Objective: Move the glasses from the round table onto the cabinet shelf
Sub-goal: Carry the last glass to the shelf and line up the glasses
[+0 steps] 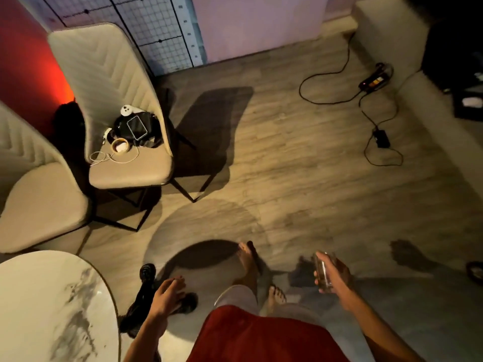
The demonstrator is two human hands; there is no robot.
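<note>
My right hand is closed around a clear drinking glass, held upright above the floor at the lower right. My left hand hangs open with nothing in it, fingers apart, just right of the round marble table. The visible part of the tabletop, at the lower left corner, shows no glasses on it. No cabinet shelf is in sight. My bare feet in sandals stand on the wooden floor between the hands.
Two beige chairs stand at the left; the nearer-centre one carries a phone, a bag, a cable and a small bowl. Black cables and a power adapter lie on the floor at the right. The table's black base is beside my left hand.
</note>
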